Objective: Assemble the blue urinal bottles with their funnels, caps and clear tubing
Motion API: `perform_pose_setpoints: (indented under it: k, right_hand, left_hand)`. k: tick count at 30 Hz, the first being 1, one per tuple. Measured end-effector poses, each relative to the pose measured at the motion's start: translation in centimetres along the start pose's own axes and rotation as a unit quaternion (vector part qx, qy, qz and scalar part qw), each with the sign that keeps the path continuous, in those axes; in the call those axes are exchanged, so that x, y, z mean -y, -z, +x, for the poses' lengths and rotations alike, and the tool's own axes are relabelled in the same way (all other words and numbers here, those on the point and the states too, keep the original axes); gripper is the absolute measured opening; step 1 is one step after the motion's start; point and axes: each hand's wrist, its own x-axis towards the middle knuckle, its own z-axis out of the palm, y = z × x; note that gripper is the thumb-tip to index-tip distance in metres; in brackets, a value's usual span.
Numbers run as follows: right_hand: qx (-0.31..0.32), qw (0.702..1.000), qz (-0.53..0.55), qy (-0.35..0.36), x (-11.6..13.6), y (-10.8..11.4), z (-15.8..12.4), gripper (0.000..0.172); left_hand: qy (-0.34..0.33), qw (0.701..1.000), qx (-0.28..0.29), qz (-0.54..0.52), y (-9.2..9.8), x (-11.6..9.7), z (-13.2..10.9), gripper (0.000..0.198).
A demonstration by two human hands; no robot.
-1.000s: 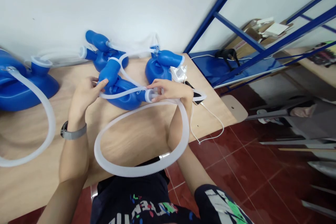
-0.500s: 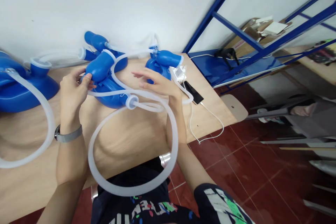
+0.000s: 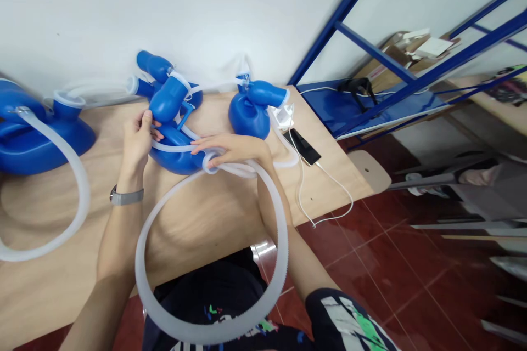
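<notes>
My left hand [image 3: 138, 137] has its thumb and fingers closed on the rounded end of a blue plastic urinal bottle [image 3: 175, 162], whose upper neck [image 3: 168, 100] has a white rim. A translucent white hose [image 3: 142, 252] runs from this bottle and hangs in a big loop over the table edge, in front of my body. Over the bottle's right end, my right hand [image 3: 241, 148] has its fingers above the hose and its thumb below, by a round white cap [image 3: 209, 162] that it partly covers.
Similar blue bottles stand at the left [image 3: 45, 140], behind, and at the right [image 3: 249, 115] of the wooden table [image 3: 197, 219]. A phone [image 3: 302, 147] with a white cable [image 3: 335, 181] lies near the right edge. A blue metal frame [image 3: 329, 38] rises beyond.
My right hand has come down and left onto the hose and white cap. My left hand and the bottle's neck have shifted slightly right, and the hose loop hangs lower.
</notes>
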Motion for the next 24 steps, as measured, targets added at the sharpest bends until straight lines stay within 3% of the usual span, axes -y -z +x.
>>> perform_pose_setpoints:
  k: [4, 7, 12, 15, 18, 21, 24]
  right_hand:
    - [-0.016, 1.0, -0.013, -0.007, 0.3, -0.3, 0.1, 0.064]
    - [-0.028, 0.999, -0.018, -0.014, 0.7, -0.5, 0.4, 0.068]
    - [-0.106, 0.993, 0.031, -0.036, 2.0, -0.3, 0.4, 0.08]
    - [-0.185, 0.975, 0.116, -0.032, 3.2, -0.9, -0.4, 0.095]
    - [-0.242, 0.946, 0.217, 0.004, 4.1, -2.3, -0.7, 0.101]
    - [-0.316, 0.902, 0.288, 0.066, 4.4, -3.2, 0.1, 0.104]
    - [-0.383, 0.863, 0.32, 0.078, 4.7, -3.0, 1.2, 0.12]
  left_hand:
    - [-0.035, 0.999, -0.027, 0.0, -0.1, 0.2, 0.0, 0.063]
    - [-0.103, 0.993, -0.056, -0.029, 0.1, 0.2, -0.1, 0.083]
    - [-0.193, 0.981, 0.02, -0.024, 1.3, -0.6, -1.0, 0.105]
    - [-0.241, 0.968, 0.063, 0.04, 1.8, -1.9, -2.8, 0.09]
    - [-0.288, 0.95, 0.091, 0.074, 1.0, -3.1, -5.1, 0.068]
    - [-0.299, 0.946, 0.095, 0.076, -0.5, -3.6, -6.9, 0.067]
    - [-0.299, 0.943, 0.11, 0.095, -1.8, -3.4, -7.5, 0.061]
